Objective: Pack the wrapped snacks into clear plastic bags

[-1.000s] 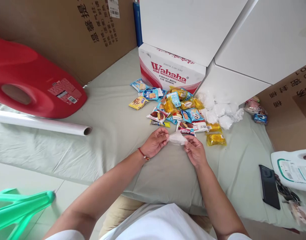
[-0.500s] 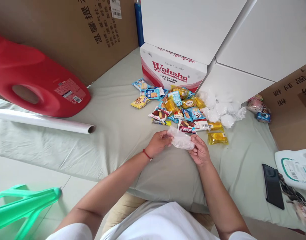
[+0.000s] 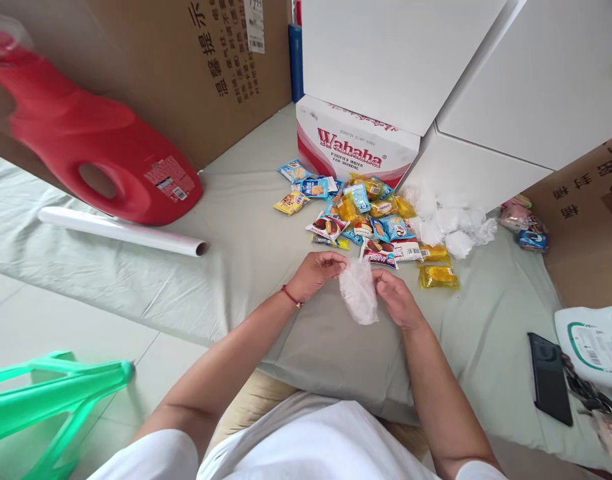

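Observation:
Both hands hold a small clear plastic bag [image 3: 359, 294] over the pale green sheet [image 3: 246, 253]. My left hand [image 3: 313, 273], with a red string bracelet at the wrist, pinches its top left edge. My right hand [image 3: 396, 298] pinches the top right edge. The bag hangs down between them, opened out. Just beyond the hands lies a heap of small snack packets [image 3: 359, 213] in blue, yellow and red wrappers. A pile of crumpled clear bags [image 3: 449, 223] lies to the right of the packets.
A Wahaha carton [image 3: 356, 150] and white boxes [image 3: 486, 87] stand behind the packets. At left lie a red jug [image 3: 106, 160] and a white roll [image 3: 121, 230]; a green stool [image 3: 51, 397] stands lower left. A black phone [image 3: 550, 379], keys and a white jug [image 3: 593, 343] lie at right.
The bag, stretched flat and narrow between my hands a second ago, has been opened and now hangs down. The view has shifted right and slightly down.

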A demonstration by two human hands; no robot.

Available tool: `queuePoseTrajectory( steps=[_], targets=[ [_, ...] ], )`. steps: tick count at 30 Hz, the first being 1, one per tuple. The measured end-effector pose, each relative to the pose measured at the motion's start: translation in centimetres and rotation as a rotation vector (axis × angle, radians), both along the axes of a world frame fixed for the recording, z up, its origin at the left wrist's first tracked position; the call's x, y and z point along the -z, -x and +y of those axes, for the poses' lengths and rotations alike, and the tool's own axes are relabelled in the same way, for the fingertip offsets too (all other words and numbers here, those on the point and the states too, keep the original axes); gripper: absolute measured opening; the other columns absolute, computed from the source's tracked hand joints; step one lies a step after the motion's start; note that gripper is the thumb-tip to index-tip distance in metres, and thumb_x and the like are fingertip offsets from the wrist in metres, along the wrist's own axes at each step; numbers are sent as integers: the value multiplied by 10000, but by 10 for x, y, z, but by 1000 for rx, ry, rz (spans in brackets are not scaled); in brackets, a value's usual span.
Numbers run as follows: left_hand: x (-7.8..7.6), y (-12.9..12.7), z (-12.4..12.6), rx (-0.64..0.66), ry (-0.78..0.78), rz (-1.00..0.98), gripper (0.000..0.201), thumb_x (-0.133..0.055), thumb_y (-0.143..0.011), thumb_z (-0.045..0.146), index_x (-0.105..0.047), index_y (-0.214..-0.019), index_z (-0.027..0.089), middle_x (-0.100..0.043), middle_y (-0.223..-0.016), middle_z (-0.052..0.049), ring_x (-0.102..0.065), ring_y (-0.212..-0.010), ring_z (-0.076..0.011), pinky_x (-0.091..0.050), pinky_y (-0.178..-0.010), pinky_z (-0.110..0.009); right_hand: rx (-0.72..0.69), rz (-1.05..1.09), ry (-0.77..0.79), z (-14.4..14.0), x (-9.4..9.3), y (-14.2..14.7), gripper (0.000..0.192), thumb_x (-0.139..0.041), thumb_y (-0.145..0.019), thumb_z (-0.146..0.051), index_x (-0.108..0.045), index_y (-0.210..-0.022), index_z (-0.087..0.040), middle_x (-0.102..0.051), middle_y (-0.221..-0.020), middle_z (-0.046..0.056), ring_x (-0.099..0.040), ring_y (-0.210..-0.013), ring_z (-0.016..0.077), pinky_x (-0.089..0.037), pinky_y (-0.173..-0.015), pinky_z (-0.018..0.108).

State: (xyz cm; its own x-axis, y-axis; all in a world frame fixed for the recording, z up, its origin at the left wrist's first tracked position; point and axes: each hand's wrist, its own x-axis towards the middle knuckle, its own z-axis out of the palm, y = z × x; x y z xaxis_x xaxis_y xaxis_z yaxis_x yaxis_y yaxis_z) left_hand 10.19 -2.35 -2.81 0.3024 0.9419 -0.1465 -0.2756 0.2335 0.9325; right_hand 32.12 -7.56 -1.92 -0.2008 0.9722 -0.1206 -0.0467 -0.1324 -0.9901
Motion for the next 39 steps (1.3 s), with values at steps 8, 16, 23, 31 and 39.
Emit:
queuePoseTrajectory(
  steps=[8,16,23,31,39],
  targets=[
    [-3,-19,-49,-320,95,200,394,-706,-822,589,-605,-856,210,-616,-804,-4,-588,-727,-159,-436,-557,-248,349,-109,-42,-13,-2,26,313,-768,-819,-519,-682,-788,-220,-536,-650,-37,-401,-588,113,-332,-531,233],
    [3,-16,-57,-222,278,-184,355,-833,-699,457,-615,-739,180,-619,-786,7,-585,-760,-128,-471,-669,-237,370,69,65,-24,-15,20,337,-856,-734,-494,-678,-761,-209,-530,-626,-46,-408,-548,83,-350,-502,205],
    [-1,5,-60,-82,386,-339,454,-894,-641,457,-564,-783,180,-621,-768,20,-601,-607,-93,-453,-537,-208,322,130,356,-35,-3,-9,423,-914,-625,-468,-652,-813,-194,-526,-657,-67,-264,-445,30,-207,-392,183],
    [5,-12,-70,-246,234,-127,448,-774,-742,583,-539,-794,205,-378,-541,110,-269,-416,-42,-208,-392,-182,462,-420,-122,-34,6,14,366,-659,-877,-556,-676,-943,-196,-626,-808,12,-513,-662,139,-447,-623,267],
    [3,-4,-71,-282,239,-19,432,-774,-719,561,-559,-805,196,-361,-521,115,-262,-431,-45,-196,-415,-195,89,-746,-227,2,16,51,192,-609,-890,-377,-706,-865,-214,-653,-857,42,-558,-720,168,-445,-707,298]
  ],
)
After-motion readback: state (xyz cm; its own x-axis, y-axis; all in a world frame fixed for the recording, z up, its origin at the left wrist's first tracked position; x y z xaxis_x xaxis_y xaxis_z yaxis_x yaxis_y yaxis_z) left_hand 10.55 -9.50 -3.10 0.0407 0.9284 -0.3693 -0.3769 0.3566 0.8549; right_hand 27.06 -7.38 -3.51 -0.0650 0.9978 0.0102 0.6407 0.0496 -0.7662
